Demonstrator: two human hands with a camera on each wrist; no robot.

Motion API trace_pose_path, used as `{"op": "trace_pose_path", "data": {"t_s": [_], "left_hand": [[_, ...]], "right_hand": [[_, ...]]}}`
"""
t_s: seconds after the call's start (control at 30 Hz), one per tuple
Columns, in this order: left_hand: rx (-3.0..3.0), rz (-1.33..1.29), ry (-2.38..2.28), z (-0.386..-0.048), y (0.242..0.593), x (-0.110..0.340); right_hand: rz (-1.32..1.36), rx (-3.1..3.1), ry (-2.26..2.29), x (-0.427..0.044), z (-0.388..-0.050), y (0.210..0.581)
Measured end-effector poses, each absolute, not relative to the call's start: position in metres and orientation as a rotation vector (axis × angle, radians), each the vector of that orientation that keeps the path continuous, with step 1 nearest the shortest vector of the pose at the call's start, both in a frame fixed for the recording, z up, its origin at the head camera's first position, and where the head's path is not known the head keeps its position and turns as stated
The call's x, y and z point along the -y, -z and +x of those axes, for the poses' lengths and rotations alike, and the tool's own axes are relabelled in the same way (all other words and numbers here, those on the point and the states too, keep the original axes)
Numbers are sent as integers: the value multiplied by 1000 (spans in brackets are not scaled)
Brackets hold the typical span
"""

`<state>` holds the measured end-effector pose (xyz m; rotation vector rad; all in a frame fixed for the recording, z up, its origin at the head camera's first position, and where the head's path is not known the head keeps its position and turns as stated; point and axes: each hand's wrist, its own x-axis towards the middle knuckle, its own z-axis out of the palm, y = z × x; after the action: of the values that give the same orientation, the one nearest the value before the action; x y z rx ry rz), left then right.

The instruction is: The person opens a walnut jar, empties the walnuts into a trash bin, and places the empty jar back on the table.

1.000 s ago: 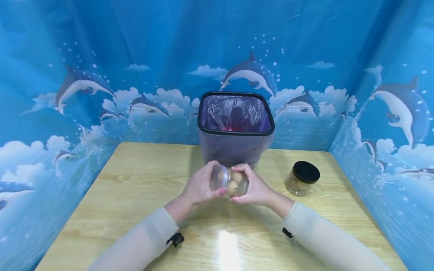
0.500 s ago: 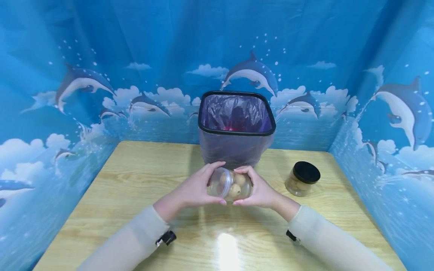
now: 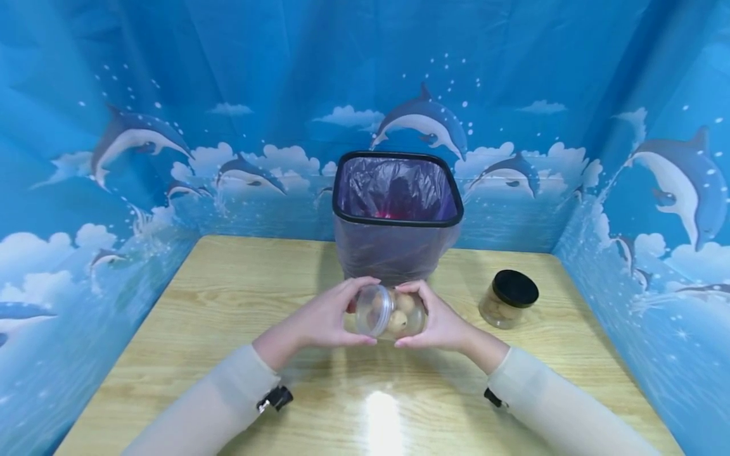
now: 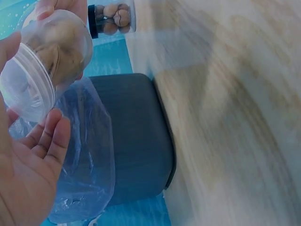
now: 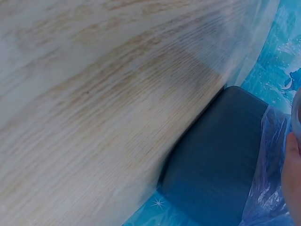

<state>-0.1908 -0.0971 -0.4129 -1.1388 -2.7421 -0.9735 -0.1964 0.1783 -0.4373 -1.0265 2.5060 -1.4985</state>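
Observation:
A clear jar [image 3: 406, 316] with round tan, nut-like things inside lies sideways in the air, between both hands and in front of the bin. My right hand [image 3: 441, 323] grips its body from the right, thumb below and fingers above. Around the clear ridged lid [image 3: 373, 310], at the left end, curve the fingers and thumb of my left hand [image 3: 325, 318]. Fingertips of that hand touch the lid's edge in the left wrist view, where the jar body [image 4: 63, 44] also shows. Only a sliver of the right hand [image 5: 292, 176] appears in the right wrist view.
Behind the hands stands a dark bin [image 3: 393, 250] with a purple bag liner and black rim. A second jar [image 3: 502, 310] of similar round things, with a black lid [image 3: 516, 288], stands right on the wooden table [image 3: 245, 285]. Dolphin-print curtains [image 3: 274, 76] enclose the table.
The jar has shifted slightly right and down. My left hand has slid left, its fingers moving from the lid's seam towards its end. My right hand has kept its grip.

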Motion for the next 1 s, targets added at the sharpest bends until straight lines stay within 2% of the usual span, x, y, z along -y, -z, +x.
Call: {"op": "trace_pose_path", "data": {"t_s": [0.5, 0.77, 1.0], "left_hand": [[2746, -881, 1199, -179, 421, 85], [2685, -1107, 921, -184, 412, 95], [2594, -1263, 863, -188, 406, 97]], "right_hand": [[-1033, -2568, 1489, -179, -195, 437], [-1050, -2549, 1489, -182, -195, 434], [-1051, -2523, 1461, -182, -194, 434]]}}
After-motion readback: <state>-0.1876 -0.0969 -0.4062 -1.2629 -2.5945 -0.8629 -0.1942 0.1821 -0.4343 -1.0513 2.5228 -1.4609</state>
